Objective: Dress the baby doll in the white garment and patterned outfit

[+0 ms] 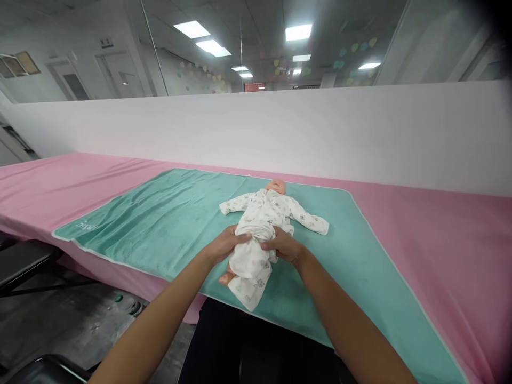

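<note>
And we're indoors, in what looks like a training room in an office-style building! Bright rectangular lights (pixel 298 32) glow in the ceiling, seen in tall glass (pixel 264 53) above a white half-wall (pixel 256 130), with coloured hearts (pixel 354 47) showing there too. Doors (pixel 74 82) over on the left! Down low, black chairs (pixel 28 261), a bare grey floor (pixel 92 325), and a clothed doll (pixel 264 210) on a long pink-draped counter (pixel 448 234).
</note>
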`<state>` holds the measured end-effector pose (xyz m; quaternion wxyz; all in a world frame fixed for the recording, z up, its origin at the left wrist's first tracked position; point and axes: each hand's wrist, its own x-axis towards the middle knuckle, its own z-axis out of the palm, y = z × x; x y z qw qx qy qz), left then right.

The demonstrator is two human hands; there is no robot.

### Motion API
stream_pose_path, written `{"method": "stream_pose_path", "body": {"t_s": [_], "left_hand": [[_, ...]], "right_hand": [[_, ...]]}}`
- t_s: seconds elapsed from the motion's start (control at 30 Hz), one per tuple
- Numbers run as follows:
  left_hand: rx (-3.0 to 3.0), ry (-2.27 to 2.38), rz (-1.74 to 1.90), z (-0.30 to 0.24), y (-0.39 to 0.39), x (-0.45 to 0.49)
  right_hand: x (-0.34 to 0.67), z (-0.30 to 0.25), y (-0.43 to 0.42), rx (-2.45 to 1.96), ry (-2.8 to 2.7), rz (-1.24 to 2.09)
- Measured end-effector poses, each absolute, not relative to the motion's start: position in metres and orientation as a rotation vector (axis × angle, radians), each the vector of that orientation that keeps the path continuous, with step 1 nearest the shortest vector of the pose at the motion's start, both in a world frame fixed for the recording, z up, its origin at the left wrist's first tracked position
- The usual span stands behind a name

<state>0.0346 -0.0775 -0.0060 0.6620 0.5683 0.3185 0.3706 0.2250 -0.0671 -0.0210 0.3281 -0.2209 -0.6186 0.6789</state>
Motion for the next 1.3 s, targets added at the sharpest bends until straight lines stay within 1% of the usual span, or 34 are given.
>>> {"method": "stream_pose_path", "body": {"t_s": [0.1,0.17,0.27,0.37,0.47,0.57,0.67,0.77,0.9,1.07,1.17,1.3], "left_hand": [[1.023,0.674,1.169,-0.015,-0.081,0.045],[0.936,0.693,1.231,-0.017,-0.087,0.049],[0.905,0.759,1.184,-0.012,-0.103,0.047],[0.897,0.847,1.175,-0.005,-0.127,0.042],[0.880,0.963,1.147,-0.002,-0.154,0.038],[0.817,1.031,1.186,-0.001,-0.179,0.038],[0.717,1.047,1.211,-0.005,-0.197,0.039],[0.661,1.095,1.224,-0.009,-0.204,0.034],[0.714,1.244,1.253,-0.018,-0.194,0.016],[0.847,1.339,1.183,-0.032,-0.183,0.000],[0.806,1.351,1.152,-0.030,-0.189,0.005],[0.734,1.339,1.238,-0.020,-0.200,0.015]], "right_hand": [[0.223,-0.012,-0.068,-0.686,-1.881,1.729],[0.220,-0.006,-0.069,-0.776,-2.029,1.658],[0.214,-0.003,-0.073,-0.826,-2.010,1.555],[0.210,-0.006,-0.077,-0.844,-1.938,1.378],[0.206,-0.009,-0.079,-0.887,-2.070,1.176],[0.202,-0.009,-0.078,-0.940,-2.226,1.044],[0.198,-0.009,-0.077,-0.982,-2.349,0.993],[0.194,-0.009,-0.076,-0.997,-2.444,1.020],[0.190,-0.010,-0.076,-0.994,-2.489,0.982],[0.190,-0.009,-0.075,-0.935,-2.564,0.968],[0.188,-0.008,-0.078,-0.921,-2.585,0.878],[0.178,-0.008,-0.088,-1.026,-2.606,0.754]]}}
